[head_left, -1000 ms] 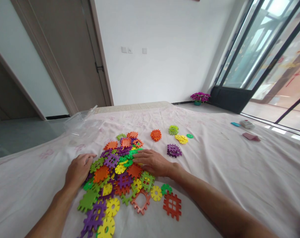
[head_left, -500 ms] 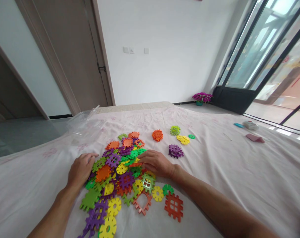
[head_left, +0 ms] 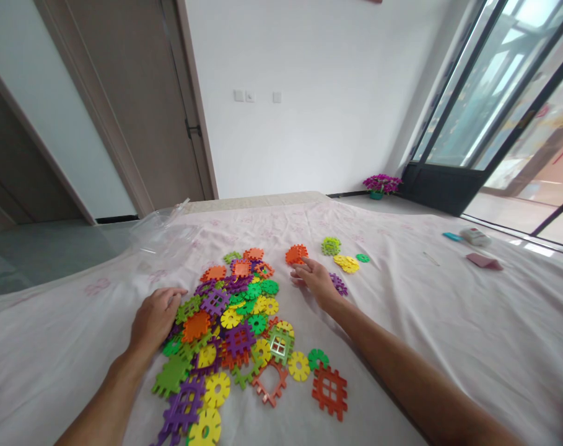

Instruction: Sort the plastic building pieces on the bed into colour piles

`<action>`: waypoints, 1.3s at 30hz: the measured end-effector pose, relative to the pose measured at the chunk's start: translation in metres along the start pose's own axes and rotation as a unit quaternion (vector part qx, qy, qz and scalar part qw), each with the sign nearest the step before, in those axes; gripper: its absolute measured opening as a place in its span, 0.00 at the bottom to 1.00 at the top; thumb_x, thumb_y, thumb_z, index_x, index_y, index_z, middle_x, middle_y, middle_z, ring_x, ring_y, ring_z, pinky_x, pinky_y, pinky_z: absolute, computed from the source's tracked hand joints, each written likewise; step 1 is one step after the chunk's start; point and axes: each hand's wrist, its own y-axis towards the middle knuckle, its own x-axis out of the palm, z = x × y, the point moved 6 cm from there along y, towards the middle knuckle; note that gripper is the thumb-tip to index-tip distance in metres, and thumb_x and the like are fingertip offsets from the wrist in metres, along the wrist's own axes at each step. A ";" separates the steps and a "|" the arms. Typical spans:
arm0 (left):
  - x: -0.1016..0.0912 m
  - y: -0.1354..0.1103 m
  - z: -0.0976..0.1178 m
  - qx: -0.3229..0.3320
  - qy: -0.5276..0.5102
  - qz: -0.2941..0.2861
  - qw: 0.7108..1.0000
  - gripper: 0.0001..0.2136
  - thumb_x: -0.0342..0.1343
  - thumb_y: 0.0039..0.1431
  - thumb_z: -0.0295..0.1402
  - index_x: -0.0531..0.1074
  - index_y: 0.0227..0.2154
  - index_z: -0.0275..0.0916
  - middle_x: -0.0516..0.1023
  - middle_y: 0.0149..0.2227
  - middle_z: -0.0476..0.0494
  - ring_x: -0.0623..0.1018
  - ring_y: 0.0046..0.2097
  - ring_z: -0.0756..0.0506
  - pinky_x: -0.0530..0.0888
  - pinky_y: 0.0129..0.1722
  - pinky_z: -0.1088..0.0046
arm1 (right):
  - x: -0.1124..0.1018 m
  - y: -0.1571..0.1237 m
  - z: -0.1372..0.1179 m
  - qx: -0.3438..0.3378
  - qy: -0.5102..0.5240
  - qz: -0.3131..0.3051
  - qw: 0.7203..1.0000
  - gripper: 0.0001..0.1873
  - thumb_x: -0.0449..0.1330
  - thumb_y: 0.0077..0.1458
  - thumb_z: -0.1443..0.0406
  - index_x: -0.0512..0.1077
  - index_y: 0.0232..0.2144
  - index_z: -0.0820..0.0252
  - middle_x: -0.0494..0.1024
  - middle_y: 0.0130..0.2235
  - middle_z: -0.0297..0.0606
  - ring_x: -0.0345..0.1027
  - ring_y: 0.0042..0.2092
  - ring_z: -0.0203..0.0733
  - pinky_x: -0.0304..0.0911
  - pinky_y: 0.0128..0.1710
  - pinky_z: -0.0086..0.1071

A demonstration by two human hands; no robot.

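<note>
My left hand (head_left: 157, 317) rests palm down at the left edge of a pile of plastic interlocking pieces, its fingers stretched out beside a green square piece (head_left: 188, 308). Nothing shows in its grip. At the near side of a small orange stack (head_left: 296, 253), my right hand (head_left: 314, 280) has its fingers apart, the far ones touching or just over the stack's edge. A purple stack (head_left: 339, 284) is partly hidden behind that hand. The pile mixes purple window-shaped squares (head_left: 239, 339), yellow notched discs (head_left: 217, 389), green discs (head_left: 270, 287) and orange squares (head_left: 196, 326).
Beyond the right hand lie a light green stack (head_left: 331, 246), yellow discs (head_left: 347, 264) and one green disc (head_left: 363, 257). A clear plastic bag (head_left: 163, 232) sits at the far left. Toward the right are a pink cloth (head_left: 484, 261) and a small white pack (head_left: 475, 236).
My right hand has left the pile, where it held an orange piece, and moved right and away to the orange stack. A solid orange square now tops that stack. My left hand stays put.
</note>
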 end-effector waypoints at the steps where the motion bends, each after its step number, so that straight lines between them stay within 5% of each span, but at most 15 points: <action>1: 0.001 0.000 -0.001 0.001 0.000 -0.003 1.000 0.18 0.42 0.59 0.39 0.78 0.40 0.43 0.79 0.46 0.45 0.75 0.49 0.43 0.68 0.52 0.70 | 0.001 -0.001 0.002 -0.015 -0.040 -0.004 0.999 0.21 0.58 0.52 0.64 0.69 0.50 0.62 0.77 0.44 0.44 0.73 0.36 0.40 0.72 0.35 0.36; 4: 0.003 0.000 -0.002 0.001 -0.001 -0.011 1.000 0.19 0.41 0.60 0.40 0.77 0.41 0.42 0.78 0.47 0.44 0.74 0.50 0.43 0.67 0.53 0.70 | 0.009 -0.009 -0.002 -0.118 -0.204 -0.035 0.971 0.19 0.56 0.53 0.68 0.71 0.49 0.62 0.78 0.44 0.43 0.73 0.38 0.41 0.70 0.42 0.38; 8: 0.003 0.001 -0.004 0.003 0.001 -0.008 1.000 0.19 0.42 0.60 0.40 0.77 0.41 0.43 0.78 0.47 0.44 0.75 0.50 0.43 0.68 0.53 0.70 | 0.031 -0.026 -0.016 -0.257 -0.351 -0.106 0.894 0.21 0.55 0.58 0.67 0.69 0.54 0.58 0.75 0.51 0.44 0.70 0.48 0.44 0.65 0.51 0.40; 13: 0.003 0.002 -0.004 0.008 0.004 -0.002 1.000 0.19 0.43 0.60 0.40 0.78 0.41 0.43 0.79 0.46 0.45 0.75 0.50 0.43 0.68 0.52 0.71 | 0.054 -0.040 -0.026 -0.331 -0.447 -0.192 0.808 0.24 0.55 0.62 0.62 0.64 0.59 0.54 0.71 0.57 0.42 0.64 0.56 0.46 0.59 0.55 0.41; 17: 0.002 0.001 -0.003 0.005 0.003 0.000 1.000 0.19 0.43 0.59 0.40 0.78 0.42 0.43 0.79 0.46 0.45 0.75 0.49 0.43 0.69 0.52 0.70 | 0.056 -0.040 -0.025 -0.342 -0.464 -0.201 0.792 0.18 0.54 0.63 0.61 0.69 0.54 0.54 0.75 0.53 0.41 0.68 0.52 0.44 0.60 0.52 0.38; 23: 0.003 0.001 -0.005 0.004 0.000 -0.002 1.000 0.19 0.44 0.59 0.40 0.78 0.41 0.44 0.79 0.47 0.45 0.76 0.49 0.42 0.69 0.52 0.69 | 0.045 -0.040 -0.030 -0.333 -0.464 -0.159 0.805 0.15 0.49 0.65 0.64 0.73 0.47 0.56 0.79 0.44 0.41 0.72 0.45 0.42 0.63 0.47 0.33; 28: 0.006 0.002 -0.008 0.007 -0.002 -0.007 1.000 0.18 0.43 0.59 0.40 0.78 0.40 0.43 0.79 0.47 0.45 0.75 0.49 0.42 0.68 0.53 0.70 | -0.005 -0.015 -0.041 -0.284 -0.434 -0.008 0.855 0.14 0.50 0.63 0.63 0.74 0.45 0.55 0.79 0.44 0.39 0.72 0.44 0.42 0.64 0.46 0.33; 33: 0.009 0.003 -0.010 0.016 -0.002 -0.006 1.000 0.19 0.42 0.60 0.41 0.78 0.40 0.42 0.79 0.46 0.44 0.75 0.50 0.43 0.67 0.54 0.70 | -0.101 0.022 -0.034 -0.189 -0.372 0.207 0.885 0.17 0.51 0.59 0.61 0.75 0.44 0.58 0.80 0.40 0.39 0.73 0.41 0.44 0.65 0.44 0.35; 39: 0.011 0.003 -0.014 0.016 -0.010 -0.007 1.000 0.18 0.43 0.60 0.41 0.77 0.40 0.43 0.79 0.47 0.45 0.74 0.51 0.42 0.67 0.55 0.69 | -0.202 0.036 -0.007 -0.099 -0.371 0.352 0.854 0.21 0.51 0.54 0.63 0.75 0.47 0.64 0.79 0.43 0.45 0.71 0.44 0.47 0.64 0.48 0.40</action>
